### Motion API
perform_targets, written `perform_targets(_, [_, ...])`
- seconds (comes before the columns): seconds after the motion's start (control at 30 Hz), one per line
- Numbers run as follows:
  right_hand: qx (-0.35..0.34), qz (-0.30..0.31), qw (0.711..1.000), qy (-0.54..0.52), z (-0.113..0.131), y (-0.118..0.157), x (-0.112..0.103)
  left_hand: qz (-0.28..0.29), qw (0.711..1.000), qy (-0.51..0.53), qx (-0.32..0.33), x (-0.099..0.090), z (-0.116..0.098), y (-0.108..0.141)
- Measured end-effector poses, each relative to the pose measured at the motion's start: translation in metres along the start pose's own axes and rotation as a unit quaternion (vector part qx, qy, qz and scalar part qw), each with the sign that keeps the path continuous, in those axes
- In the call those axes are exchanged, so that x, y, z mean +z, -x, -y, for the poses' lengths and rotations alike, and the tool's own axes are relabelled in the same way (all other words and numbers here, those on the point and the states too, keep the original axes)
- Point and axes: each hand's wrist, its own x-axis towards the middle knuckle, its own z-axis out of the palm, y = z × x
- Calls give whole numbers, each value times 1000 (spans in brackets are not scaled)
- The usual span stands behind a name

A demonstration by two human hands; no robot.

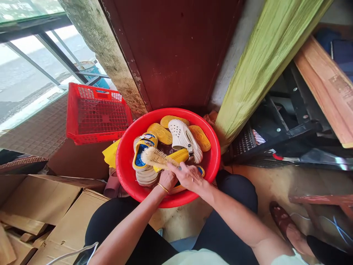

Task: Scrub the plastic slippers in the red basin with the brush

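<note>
A round red basin (pixel 121 158) between my knees holds several shoes. My right hand (pixel 190 177) is closed around a brush (pixel 154 157) with pale bristles, its index finger stretched along it. Just under the brush lies a shoe with a yellow sole (pixel 180 156). My left hand (pixel 168 179), with a thin bangle at the wrist, is closed on the near side of that shoe; its fingertips are hidden. Left of the hands sits a blue-lined clog (pixel 140 156). Behind them a white clog (pixel 180 134) with holes leans among yellow soles (pixel 200 138).
A red plastic crate (pixel 102 114) stands left of the basin, with cardboard boxes (pixel 41 195) nearer me. A dark red door (pixel 176 55) is behind. A green curtain (pixel 256 73) hangs at right, and another person's foot (pixel 285 221) rests on the floor.
</note>
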Motion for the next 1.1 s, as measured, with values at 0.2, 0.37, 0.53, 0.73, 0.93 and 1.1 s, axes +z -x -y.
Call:
perform_targets(0.2, [162, -1, 987, 6, -45, -15, -7, 18, 988, -137, 68, -11, -7, -4])
perform_targets(0.37, [206, -50, 977, -18, -58, -14, -2, -24, 967, -219, 128, -21, -8, -3])
perform_targets(0.53, [61, -51, 997, -24, -20, -2, 15, -57, 978, -171, 103, -27, -5, -5])
perform_targets(0.73, [152, -97, 982, -50, -46, -16, 13, -123, 992, -4, 38, -34, -2, -9])
perform_targets(0.93, [129, -169, 971, -106, -48, -13, 27, -139, 969, 195, -65, -44, -17, -18])
perform_targets(1.1, [22, -277, 942, -191, -36, -3, 40, -205, 921, 306, -129, -58, -33, -27])
